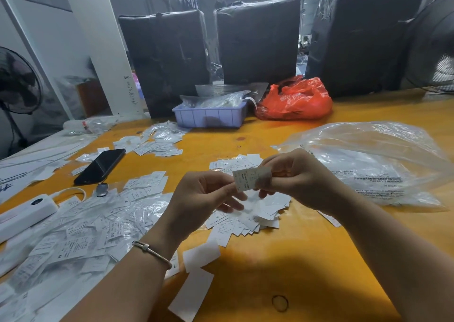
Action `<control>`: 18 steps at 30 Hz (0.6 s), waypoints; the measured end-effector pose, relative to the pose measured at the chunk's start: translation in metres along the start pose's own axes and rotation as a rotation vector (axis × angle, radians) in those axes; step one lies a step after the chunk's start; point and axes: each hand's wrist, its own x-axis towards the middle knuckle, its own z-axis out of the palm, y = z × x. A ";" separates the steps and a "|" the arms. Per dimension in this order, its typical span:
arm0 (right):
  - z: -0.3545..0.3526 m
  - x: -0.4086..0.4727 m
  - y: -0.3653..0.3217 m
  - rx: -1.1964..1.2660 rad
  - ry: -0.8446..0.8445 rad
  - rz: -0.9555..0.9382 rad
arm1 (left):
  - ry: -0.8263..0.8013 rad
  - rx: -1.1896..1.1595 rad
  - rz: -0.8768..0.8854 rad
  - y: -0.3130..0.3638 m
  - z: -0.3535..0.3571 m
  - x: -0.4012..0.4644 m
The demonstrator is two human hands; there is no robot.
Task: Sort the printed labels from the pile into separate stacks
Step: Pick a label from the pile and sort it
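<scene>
Both hands hold one small white printed label marked L above the yellow table. My left hand pinches its left edge; my right hand pinches its right end, where it looks folded. Directly beneath lies a heap of white labels. A large loose pile of labels mixed with clear plastic covers the table's left side. Smaller groups of labels lie at the centre left, behind the hands and further back.
A black phone and a white power bank lie at the left. A clear plastic bag spreads at the right. A lilac tray and a red bag stand at the back, before black wrapped boxes.
</scene>
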 end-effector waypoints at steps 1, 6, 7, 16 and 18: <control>-0.002 0.001 0.000 -0.002 0.050 0.007 | 0.014 -0.007 0.007 -0.001 -0.001 0.000; -0.004 0.001 -0.003 -0.086 0.301 -0.081 | 0.036 0.093 0.089 -0.003 -0.001 0.000; -0.003 0.000 -0.004 -0.154 0.309 -0.130 | 0.038 0.112 0.107 -0.003 -0.001 0.000; 0.004 -0.003 -0.007 -0.401 0.161 -0.355 | 0.032 0.147 0.163 -0.007 -0.001 0.000; 0.005 -0.003 -0.006 -0.415 0.155 -0.346 | 0.037 0.145 0.163 -0.008 -0.001 0.000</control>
